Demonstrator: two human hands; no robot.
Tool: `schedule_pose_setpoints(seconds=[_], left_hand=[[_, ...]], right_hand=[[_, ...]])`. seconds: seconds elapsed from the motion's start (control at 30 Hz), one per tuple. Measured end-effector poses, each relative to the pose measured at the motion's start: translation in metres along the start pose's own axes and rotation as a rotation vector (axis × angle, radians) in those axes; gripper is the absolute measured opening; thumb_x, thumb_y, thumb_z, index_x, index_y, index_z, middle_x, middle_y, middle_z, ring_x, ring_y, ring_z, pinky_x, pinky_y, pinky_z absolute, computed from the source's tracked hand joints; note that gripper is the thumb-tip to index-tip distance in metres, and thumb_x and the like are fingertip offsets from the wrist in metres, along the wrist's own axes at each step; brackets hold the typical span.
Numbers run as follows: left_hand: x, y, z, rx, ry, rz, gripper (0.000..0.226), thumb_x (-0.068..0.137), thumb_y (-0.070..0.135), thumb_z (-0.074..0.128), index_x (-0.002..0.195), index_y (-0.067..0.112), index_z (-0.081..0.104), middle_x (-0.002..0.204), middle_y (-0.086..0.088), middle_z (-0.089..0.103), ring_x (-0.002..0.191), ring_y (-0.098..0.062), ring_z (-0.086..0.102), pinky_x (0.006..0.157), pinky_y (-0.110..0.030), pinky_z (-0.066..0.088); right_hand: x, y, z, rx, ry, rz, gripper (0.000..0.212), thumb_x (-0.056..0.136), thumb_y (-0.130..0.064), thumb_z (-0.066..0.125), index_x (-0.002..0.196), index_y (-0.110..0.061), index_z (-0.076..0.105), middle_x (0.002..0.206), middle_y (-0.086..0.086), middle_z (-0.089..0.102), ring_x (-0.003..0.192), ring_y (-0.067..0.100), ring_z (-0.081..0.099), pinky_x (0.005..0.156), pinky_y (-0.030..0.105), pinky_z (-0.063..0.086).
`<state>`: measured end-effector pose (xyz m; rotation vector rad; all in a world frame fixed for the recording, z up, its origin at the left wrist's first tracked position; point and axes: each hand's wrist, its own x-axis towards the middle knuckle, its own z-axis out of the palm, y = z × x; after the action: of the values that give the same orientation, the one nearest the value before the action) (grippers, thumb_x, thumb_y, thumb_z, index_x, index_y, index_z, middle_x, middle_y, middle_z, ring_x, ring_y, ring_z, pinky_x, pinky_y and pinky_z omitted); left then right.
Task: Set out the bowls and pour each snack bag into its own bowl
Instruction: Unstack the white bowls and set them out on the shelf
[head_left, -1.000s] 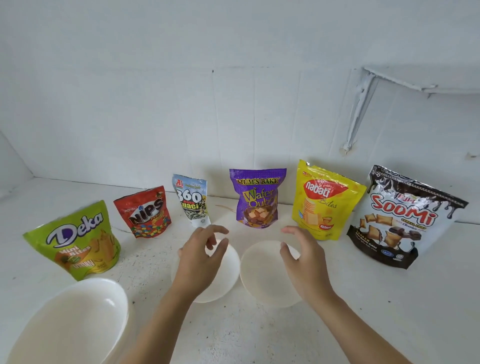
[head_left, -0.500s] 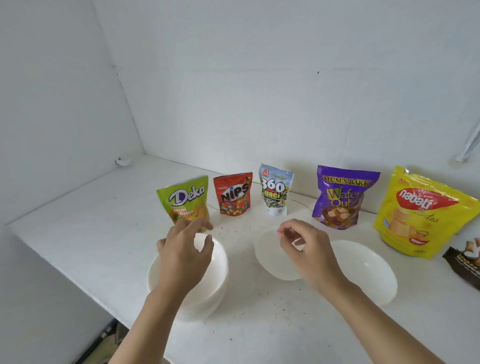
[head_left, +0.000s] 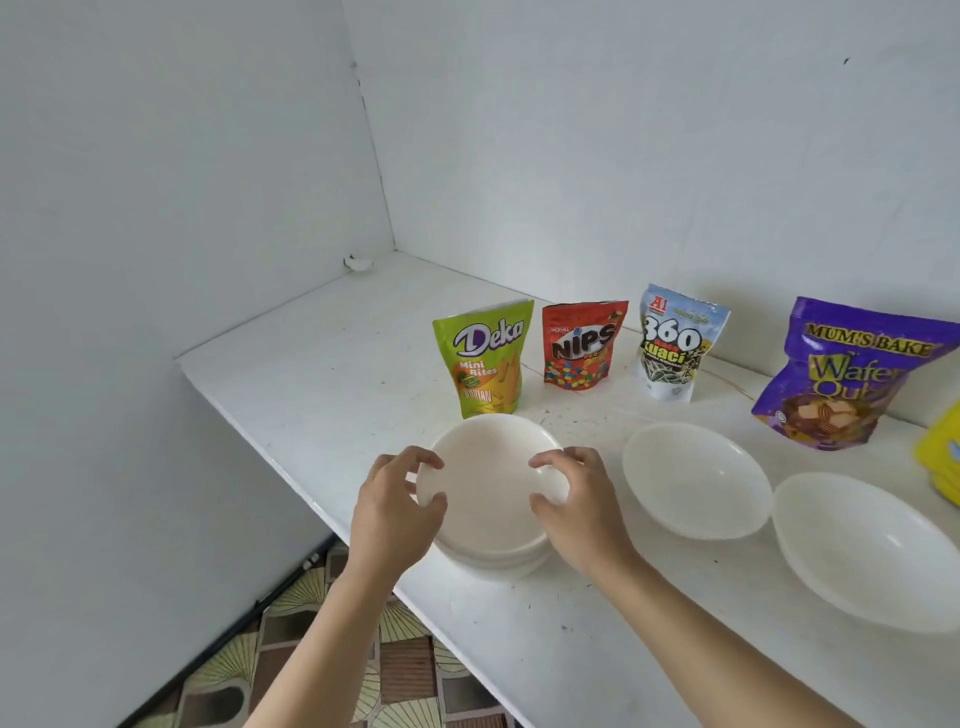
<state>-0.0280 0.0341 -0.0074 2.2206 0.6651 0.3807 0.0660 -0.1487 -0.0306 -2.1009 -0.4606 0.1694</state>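
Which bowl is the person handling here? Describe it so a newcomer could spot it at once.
On the white shelf, look at the front left edge, in front of the green Deka bag. There the left hand and right hand grip the rim of the top bowl. Unlike the middle bowl and the right bowl, each lying alone, it sits on a stack.

Both hands, left hand (head_left: 395, 512) and right hand (head_left: 582, 506), gripped the top bowl (head_left: 491, 467) of a stack at lower centre; snack bags (head_left: 584, 345) stood behind.
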Motion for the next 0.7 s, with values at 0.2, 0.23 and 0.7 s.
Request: schedule_pose_setpoints(seconds=[0.2, 0.23, 0.7], left_hand=[[0.005, 0.000, -0.004, -0.001, -0.045, -0.015, 0.039, 0.083, 0.003, 0.066, 0.104, 0.036, 0.061, 0.108, 0.021, 0.055, 0.091, 0.000, 0.061, 0.074, -0.038, 0.059], [0.005, 0.002, -0.005, 0.001, -0.054, -0.012, 0.041, 0.082, 0.003, 0.065, 0.106, 0.036, 0.060, 0.110, 0.023, 0.055, 0.092, -0.001, 0.061, 0.077, -0.041, 0.059], [0.013, 0.074, -0.036, -0.258, 0.019, 0.138, 0.045, 0.085, -0.004, 0.063, 0.114, 0.029, 0.066, 0.113, 0.020, 0.066, 0.094, -0.012, 0.067, 0.076, -0.031, 0.055]], right_hand=[[0.006, -0.004, -0.008, -0.063, -0.016, 0.079, 0.050, 0.078, 0.004, 0.057, 0.117, -0.027, 0.064, 0.110, -0.004, 0.049, 0.098, 0.014, 0.051, 0.066, 0.011, 0.038], [0.006, -0.006, -0.010, -0.078, -0.016, 0.074, 0.051, 0.078, 0.003, 0.057, 0.119, -0.026, 0.064, 0.111, -0.005, 0.050, 0.101, 0.014, 0.052, 0.068, 0.017, 0.040], [0.014, -0.045, -0.067, 0.360, 0.119, -0.006, 0.055, 0.080, 0.009, 0.053, 0.111, -0.034, 0.067, 0.093, 0.027, 0.058, 0.081, 0.037, 0.054, 0.066, 0.024, 0.039]])
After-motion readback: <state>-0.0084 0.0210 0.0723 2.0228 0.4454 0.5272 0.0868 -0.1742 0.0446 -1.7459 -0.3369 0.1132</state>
